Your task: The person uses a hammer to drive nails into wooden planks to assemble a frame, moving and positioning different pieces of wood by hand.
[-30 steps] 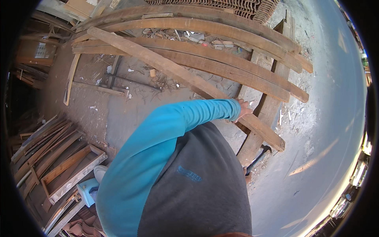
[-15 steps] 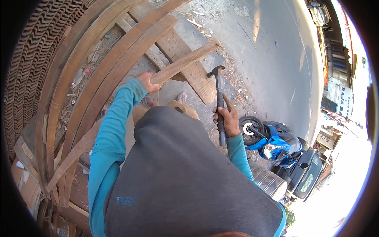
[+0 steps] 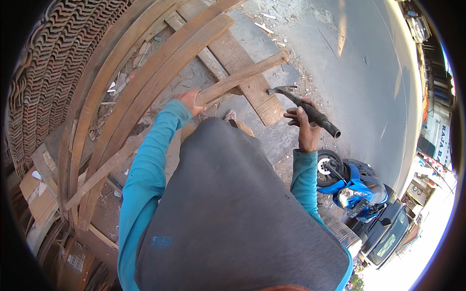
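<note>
The left hand (image 3: 190,101) grips the near end of a long, rough wooden plank (image 3: 242,77), stiff and weighty; the right hand (image 3: 303,121) clasps a dark-handled claw hammer (image 3: 303,107) mid-shaft, head-heavy.

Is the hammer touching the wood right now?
No, the right hand holds the hammer raised, clear of the wooden plank gripped by the left hand.

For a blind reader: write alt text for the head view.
Seen from above, a person's left hand grips one end of a wooden plank while the right hand holds a hammer raised beside it. Long boards lie alongside; a blue motorbike stands to the right.
</note>
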The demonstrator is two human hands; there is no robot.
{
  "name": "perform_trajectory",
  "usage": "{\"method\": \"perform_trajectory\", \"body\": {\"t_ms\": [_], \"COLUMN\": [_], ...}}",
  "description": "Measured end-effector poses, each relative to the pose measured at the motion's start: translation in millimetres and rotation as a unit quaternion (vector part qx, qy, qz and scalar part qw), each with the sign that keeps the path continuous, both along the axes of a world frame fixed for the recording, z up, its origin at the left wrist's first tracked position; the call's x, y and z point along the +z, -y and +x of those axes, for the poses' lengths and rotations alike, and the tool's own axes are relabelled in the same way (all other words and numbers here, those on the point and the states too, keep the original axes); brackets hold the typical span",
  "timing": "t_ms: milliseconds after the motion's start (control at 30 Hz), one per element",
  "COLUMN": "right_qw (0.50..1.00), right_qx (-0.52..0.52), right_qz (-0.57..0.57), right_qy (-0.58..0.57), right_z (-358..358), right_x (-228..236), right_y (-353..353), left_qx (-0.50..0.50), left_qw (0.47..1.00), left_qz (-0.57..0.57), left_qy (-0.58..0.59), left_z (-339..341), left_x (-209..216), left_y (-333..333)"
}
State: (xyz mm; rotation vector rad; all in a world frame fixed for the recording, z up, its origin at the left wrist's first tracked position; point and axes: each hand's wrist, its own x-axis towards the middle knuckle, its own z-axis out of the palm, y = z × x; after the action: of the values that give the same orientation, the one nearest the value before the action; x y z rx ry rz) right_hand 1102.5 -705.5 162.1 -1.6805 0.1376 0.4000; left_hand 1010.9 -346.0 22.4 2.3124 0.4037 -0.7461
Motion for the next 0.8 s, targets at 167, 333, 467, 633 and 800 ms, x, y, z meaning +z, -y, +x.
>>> {"method": "perform_trajectory", "body": {"t_ms": [167,333,467,633,800], "right_qw": [0.926,0.948,0.935,0.905,0.905], "right_qx": [0.121,-0.105,-0.086,-0.037,-0.006], "right_qz": [-0.269,0.212,0.24,0.371,0.38], "right_qy": [0.234,0.211,0.247,0.203,0.192], "right_z": [23,44,72,103,116], "right_x": [13,-5,24,27,11], "right_y": [34,13,-13,-20,-24], "left_qx": [-0.004,0.027,0.046,0.044,0.032], "left_qw": [0.997,0.995,0.988,0.988,0.992], "left_qz": [0.063,0.086,0.141,0.143,0.118], "left_qy": [0.036,0.035,0.051,0.047,0.03], "left_z": [-27,-37,-38,-35,-29], "left_x": [10,23,19,12,24], "left_y": [-10,-5,-4,-7,-2]}}
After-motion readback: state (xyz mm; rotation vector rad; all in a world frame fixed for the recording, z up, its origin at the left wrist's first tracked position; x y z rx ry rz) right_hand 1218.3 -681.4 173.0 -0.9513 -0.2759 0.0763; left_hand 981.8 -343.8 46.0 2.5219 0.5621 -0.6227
